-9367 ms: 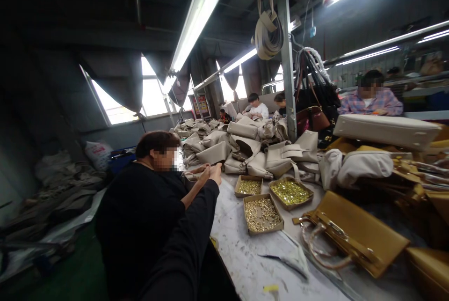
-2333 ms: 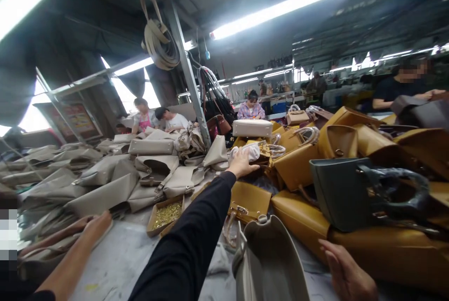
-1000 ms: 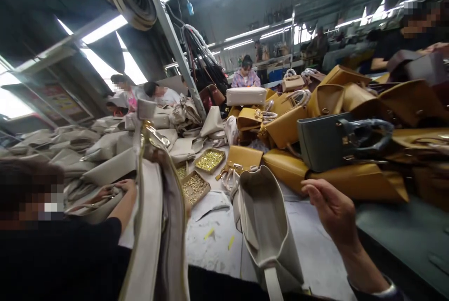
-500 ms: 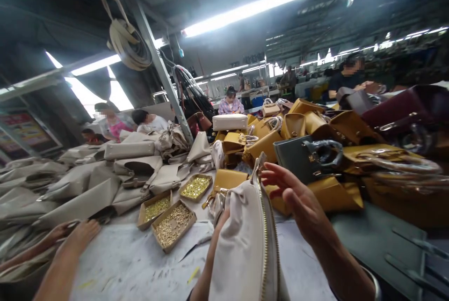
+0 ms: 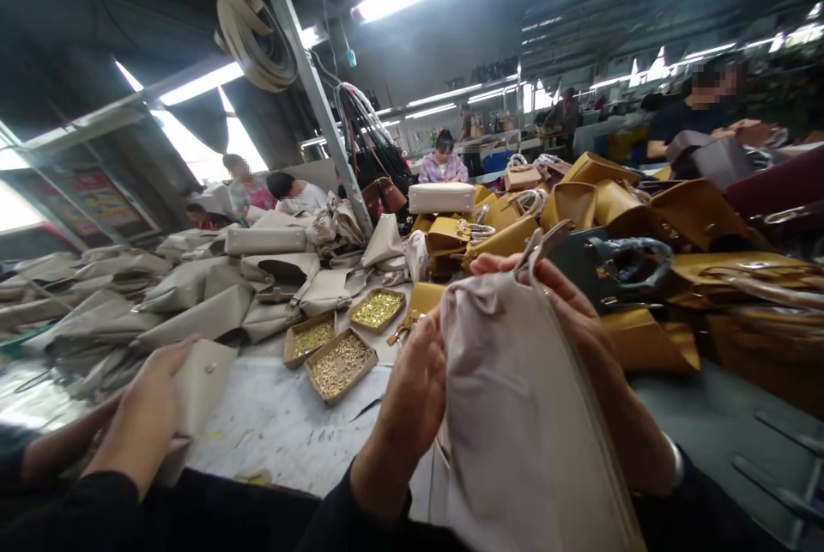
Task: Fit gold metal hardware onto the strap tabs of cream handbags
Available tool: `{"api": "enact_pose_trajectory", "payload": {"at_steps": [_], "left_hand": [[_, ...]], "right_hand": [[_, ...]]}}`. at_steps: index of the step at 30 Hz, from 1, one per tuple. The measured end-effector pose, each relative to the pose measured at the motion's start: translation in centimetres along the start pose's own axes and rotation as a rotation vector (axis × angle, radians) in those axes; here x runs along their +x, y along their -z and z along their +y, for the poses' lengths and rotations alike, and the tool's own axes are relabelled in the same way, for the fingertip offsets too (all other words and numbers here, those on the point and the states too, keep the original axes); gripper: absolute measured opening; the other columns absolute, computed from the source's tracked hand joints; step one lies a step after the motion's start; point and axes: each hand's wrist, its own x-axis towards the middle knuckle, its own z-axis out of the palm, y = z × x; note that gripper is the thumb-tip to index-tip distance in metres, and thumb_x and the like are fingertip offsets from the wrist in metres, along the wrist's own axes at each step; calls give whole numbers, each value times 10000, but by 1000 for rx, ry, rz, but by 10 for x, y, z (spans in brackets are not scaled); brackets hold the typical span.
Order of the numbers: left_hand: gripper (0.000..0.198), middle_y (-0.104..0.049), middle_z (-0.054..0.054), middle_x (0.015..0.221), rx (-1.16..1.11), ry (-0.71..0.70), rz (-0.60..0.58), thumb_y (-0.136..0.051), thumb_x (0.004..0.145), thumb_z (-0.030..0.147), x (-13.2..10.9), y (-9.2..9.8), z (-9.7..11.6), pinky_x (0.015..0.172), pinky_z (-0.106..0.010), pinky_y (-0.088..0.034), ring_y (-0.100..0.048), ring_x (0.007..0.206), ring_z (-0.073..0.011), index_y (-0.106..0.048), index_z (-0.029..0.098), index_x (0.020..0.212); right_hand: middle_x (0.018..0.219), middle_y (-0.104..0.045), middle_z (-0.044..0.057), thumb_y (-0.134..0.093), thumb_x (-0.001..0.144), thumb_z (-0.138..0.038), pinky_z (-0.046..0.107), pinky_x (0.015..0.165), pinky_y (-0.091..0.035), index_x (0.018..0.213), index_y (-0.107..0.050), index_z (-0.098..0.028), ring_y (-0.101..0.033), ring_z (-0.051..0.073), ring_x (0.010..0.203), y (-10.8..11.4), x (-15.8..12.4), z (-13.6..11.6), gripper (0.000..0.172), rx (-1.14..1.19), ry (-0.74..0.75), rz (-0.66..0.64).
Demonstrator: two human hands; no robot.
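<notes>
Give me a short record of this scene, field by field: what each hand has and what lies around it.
Left hand: grips the cream bag on its left side
Right hand: holds the bag's right side, fingers at its top
Bag: upright between both hands
Trays: three, with gold fittings, on the table
Right of bag: yellow bags, one grey bag
Far left: co-worker's hand on a cream piece
Behind trays: cream bag pile

Scuffed white table (image 5: pixel 283 427), three trays (image 5: pixel 341 366) of perhaps brass studs, heaped beige bags (image 5: pixel 206 316)
</notes>
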Motion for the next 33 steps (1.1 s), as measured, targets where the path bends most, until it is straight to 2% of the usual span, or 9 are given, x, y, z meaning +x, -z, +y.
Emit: {"api": "enact_pose_trajectory", "payload": {"at_steps": [3, 6, 11, 14, 19, 21, 23, 28, 33], "left_hand": [[550, -584, -126, 1413, 192, -199, 46, -699, 920, 571, -2, 13, 8, 1127, -432, -473, -544, 1327, -330, -639, 190, 1312], [389, -552, -93, 1464, 608, -433, 92, -707, 948, 383, -5, 27, 13, 1194, -464, -401, -490, 1383, -312, -675, 233, 1306], [297, -636, -20, 1359, 1077, -739, 197, -749, 855, 162, -11, 43, 18, 1289, -615, -53, -366, 1471, -330, -762, 305, 1115], [334, -586, -37, 1420, 1114, -684, 229, -780, 821, 158, -10, 57, 18, 1287, -615, -71, -341, 1480, -351, -764, 305, 1121], [335, -577, -88, 1425, 905, -438, 230, -735, 898, 246, -12, 81, 3, 1097, -479, -496, -528, 1328, -329, -724, 276, 1231], [441, -552, -106, 1455, 835, -384, 219, -725, 915, 289, -15, 86, -4, 1000, -426, -557, -548, 1306, -327, -649, 269, 1349], [573, -504, -111, 1508, 777, -366, 174, -760, 888, 302, -17, 87, -10, 1060, -442, -518, -495, 1367, -340, -576, 270, 1430], [842, -365, -93, 1616, 723, -337, 89, -854, 781, 265, -12, 88, -22, 1276, -526, -219, -286, 1515, -356, -457, 289, 1523], [808, -460, -81, 1543, 583, -257, 38, -752, 826, 197, -5, 95, -29, 1272, -481, -244, -376, 1469, -318, -409, 302, 1550]], "right_hand": [[1295, -698, 32, -614, 1003, -396, 490, 1109, -497, 1148, -706, -296, -643, 264, 1241, -4, 9, -11, 199, -75, 218, 135], [1245, -708, 31, -597, 1014, -350, 503, 1175, -428, 1095, -698, -262, -623, 244, 1257, -10, 20, -9, 156, -76, 383, 262], [1173, -709, 33, -619, 994, -367, 476, 1103, -479, 1084, -677, -249, -669, 234, 1139, -12, 34, 25, 159, -124, 295, 220], [1150, -708, 42, -603, 999, -414, 425, 1017, -528, 1088, -656, -250, -681, 227, 1078, -6, 38, 54, 194, -194, 208, 182], [1171, -709, 67, -644, 973, -442, 397, 969, -541, 1090, -650, -230, -676, 231, 1036, 6, 43, 81, 243, -247, 207, 170], [1153, -707, 60, -646, 977, -427, 387, 973, -535, 1080, -655, -232, -672, 223, 1032, 9, 47, 80, 220, -233, 243, 194], [1140, -704, 53, -641, 986, -410, 374, 979, -523, 1080, -662, -238, -666, 216, 1037, 10, 49, 77, 196, -227, 270, 191], [1127, -700, 58, -635, 981, -437, 332, 885, -525, 1092, -652, -228, -659, 210, 967, 9, 41, 87, 237, -341, 157, 73], [1009, -711, 55, -575, 972, -509, 316, 787, -508, 1069, -659, -203, -635, 221, 885, 18, 32, 118, 332, -583, -34, -66]]}}
